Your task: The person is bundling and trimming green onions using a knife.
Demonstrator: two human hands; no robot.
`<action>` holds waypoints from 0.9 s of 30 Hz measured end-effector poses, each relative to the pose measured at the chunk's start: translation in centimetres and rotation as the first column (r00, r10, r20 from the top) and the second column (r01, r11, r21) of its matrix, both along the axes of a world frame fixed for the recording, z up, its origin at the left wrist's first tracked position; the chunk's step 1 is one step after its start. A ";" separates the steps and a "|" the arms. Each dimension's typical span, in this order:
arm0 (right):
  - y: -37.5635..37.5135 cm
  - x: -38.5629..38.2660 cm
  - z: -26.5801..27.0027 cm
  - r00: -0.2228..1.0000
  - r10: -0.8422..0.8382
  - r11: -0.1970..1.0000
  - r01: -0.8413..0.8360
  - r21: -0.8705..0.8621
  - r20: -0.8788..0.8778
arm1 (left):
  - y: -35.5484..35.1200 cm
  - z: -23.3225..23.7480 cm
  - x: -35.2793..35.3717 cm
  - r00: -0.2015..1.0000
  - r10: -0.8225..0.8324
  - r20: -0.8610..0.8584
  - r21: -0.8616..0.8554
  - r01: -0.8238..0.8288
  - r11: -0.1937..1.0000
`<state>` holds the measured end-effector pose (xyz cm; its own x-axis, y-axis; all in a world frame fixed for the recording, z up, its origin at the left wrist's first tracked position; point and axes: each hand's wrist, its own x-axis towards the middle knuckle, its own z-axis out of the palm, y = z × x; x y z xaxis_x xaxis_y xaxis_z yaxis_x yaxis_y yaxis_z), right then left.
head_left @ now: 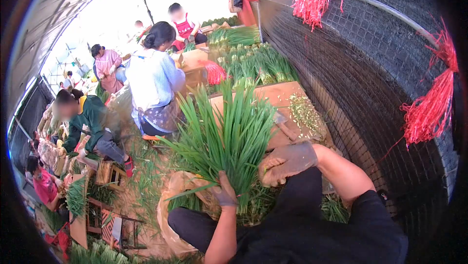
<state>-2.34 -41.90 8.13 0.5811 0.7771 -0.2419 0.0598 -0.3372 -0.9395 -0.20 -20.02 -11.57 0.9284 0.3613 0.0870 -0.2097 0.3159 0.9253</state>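
A large bunch of long green leaves, like garlic chives, fans upward in front of me. My left hand, in a grey glove, is closed around its lower part. My right hand, in a stained glove, is just right of the bunch with its fingers curled; what they hold, if anything, is hidden. Beyond it a cleaver lies on a brown board, beside scattered pale cut pieces. Loose greens lie below my hands, partly hidden by my legs.
Tied green bunches are laid out beyond the board, near red plastic strands. More red strands hang from a rail along the dark mesh wall at right. A co-worker sits ahead; others work at left. A plastic sheet lies by my knee.
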 end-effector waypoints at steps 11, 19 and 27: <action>-2.2 2.4 3.3 0.527 -0.759 0.629 0.745 0.222 0.383 | -0.3 3.5 -1.5 0.979 -0.075 -0.190 -0.064 0.064 0.996; -3.9 6.2 0.0 0.123 -0.161 0.676 0.736 0.018 0.979 | -0.9 4.0 -1.7 0.998 -0.047 -0.039 0.015 0.047 0.999; -3.7 6.6 -1.3 0.162 -0.281 0.723 0.684 0.098 0.946 | -1.7 6.3 -2.9 1.000 -0.028 -0.007 0.133 0.029 0.991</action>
